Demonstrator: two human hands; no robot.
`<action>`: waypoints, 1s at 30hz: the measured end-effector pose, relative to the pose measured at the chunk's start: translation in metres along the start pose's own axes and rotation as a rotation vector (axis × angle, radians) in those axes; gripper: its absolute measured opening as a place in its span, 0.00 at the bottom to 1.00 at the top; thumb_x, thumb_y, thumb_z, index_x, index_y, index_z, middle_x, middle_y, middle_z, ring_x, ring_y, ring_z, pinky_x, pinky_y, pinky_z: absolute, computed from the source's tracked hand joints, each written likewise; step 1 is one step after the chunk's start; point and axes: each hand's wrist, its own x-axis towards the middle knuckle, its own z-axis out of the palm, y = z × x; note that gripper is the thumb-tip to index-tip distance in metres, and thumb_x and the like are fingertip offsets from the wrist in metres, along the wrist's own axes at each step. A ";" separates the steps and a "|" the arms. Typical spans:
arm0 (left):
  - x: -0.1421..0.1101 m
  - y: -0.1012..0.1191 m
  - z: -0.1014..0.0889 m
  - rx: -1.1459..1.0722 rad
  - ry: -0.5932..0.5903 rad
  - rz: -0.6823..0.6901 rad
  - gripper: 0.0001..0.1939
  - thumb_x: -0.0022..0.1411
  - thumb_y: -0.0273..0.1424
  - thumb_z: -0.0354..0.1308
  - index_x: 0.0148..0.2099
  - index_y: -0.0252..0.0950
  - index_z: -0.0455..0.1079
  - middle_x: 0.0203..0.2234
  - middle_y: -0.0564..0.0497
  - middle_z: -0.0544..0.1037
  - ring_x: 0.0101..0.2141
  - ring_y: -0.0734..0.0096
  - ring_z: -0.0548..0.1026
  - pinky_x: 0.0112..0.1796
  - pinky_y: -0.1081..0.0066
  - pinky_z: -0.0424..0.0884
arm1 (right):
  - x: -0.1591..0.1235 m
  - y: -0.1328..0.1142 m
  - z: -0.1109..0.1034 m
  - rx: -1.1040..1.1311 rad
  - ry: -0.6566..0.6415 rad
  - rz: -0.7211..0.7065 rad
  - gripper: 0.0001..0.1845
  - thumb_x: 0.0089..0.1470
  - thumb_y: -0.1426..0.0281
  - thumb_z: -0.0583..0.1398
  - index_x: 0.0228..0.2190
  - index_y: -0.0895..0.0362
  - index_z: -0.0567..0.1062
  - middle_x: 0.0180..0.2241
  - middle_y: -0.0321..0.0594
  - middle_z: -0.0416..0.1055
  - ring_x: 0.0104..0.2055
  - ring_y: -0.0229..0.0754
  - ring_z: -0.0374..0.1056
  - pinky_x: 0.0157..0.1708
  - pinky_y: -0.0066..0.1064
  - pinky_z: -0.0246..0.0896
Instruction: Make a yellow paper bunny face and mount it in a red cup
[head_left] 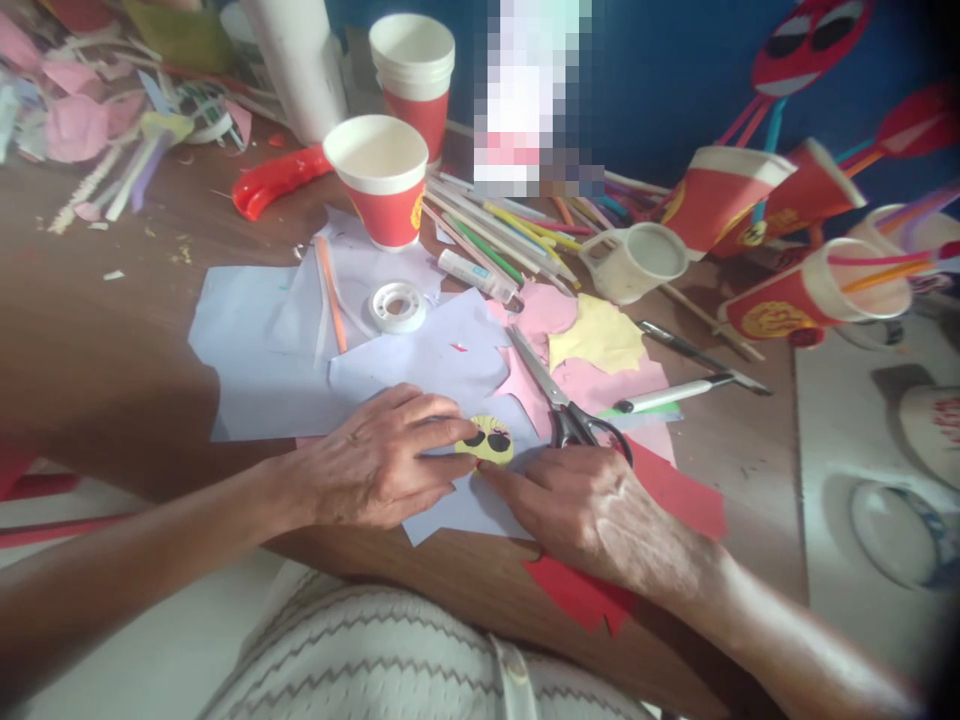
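Note:
A small round yellow paper face (pixel 487 438) with two black eyes lies on a pale lilac paper sheet (pixel 420 350). My left hand (pixel 386 455) rests flat beside it, fingers stretched out, with the fingertips on the left edge of the face. From the right, my right hand (pixel 589 510) reaches in with a finger pointed at the lower edge, where a speck of red shows. Its other fingers are curled under, and what they may hold is hidden. Black-handled scissors (pixel 559 395) lie just beyond my right hand, blades pointing away.
Pink paper (pixel 547 305), a yellow scrap (pixel 596 335), red paper (pixel 682 490), a tape roll (pixel 397 307), a glue tube (pixel 478 275) and a marker (pixel 675 393) surround the hands. Behind stand a paper cup (pixel 382 190), a mug (pixel 645 262) and decorated cups (pixel 787 295).

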 end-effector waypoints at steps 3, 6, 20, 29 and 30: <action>0.002 0.001 -0.001 0.000 0.007 -0.008 0.10 0.62 0.25 0.53 0.45 0.38 0.71 0.46 0.46 0.76 0.48 0.60 0.69 0.43 0.61 0.65 | -0.003 0.003 0.003 0.014 0.020 -0.014 0.19 0.57 0.77 0.55 0.50 0.63 0.71 0.23 0.37 0.71 0.25 0.39 0.67 0.23 0.30 0.55; 0.003 0.001 -0.003 0.007 -0.002 -0.013 0.11 0.61 0.24 0.53 0.45 0.38 0.71 0.46 0.46 0.75 0.47 0.60 0.70 0.43 0.61 0.65 | -0.006 0.009 0.002 0.098 0.098 0.008 0.17 0.58 0.77 0.53 0.47 0.59 0.74 0.21 0.36 0.71 0.23 0.37 0.67 0.23 0.27 0.57; 0.001 0.001 -0.002 -0.010 -0.008 -0.016 0.11 0.62 0.25 0.53 0.46 0.38 0.70 0.47 0.46 0.75 0.47 0.60 0.68 0.43 0.60 0.64 | -0.009 0.009 0.006 -0.076 0.120 -0.078 0.17 0.59 0.76 0.52 0.48 0.60 0.73 0.20 0.34 0.67 0.22 0.39 0.62 0.22 0.32 0.50; -0.001 -0.001 -0.002 0.007 0.013 0.011 0.10 0.61 0.23 0.51 0.43 0.35 0.71 0.48 0.44 0.75 0.49 0.60 0.69 0.43 0.60 0.64 | -0.008 0.008 0.008 -0.042 0.067 -0.042 0.16 0.59 0.77 0.52 0.47 0.60 0.72 0.22 0.36 0.69 0.24 0.39 0.63 0.24 0.31 0.50; -0.001 -0.001 -0.002 0.008 0.015 0.013 0.10 0.61 0.23 0.51 0.43 0.35 0.71 0.48 0.44 0.75 0.48 0.60 0.69 0.43 0.60 0.64 | -0.008 0.008 0.008 -0.033 0.074 -0.035 0.15 0.59 0.77 0.52 0.46 0.60 0.73 0.21 0.36 0.69 0.24 0.38 0.63 0.24 0.31 0.50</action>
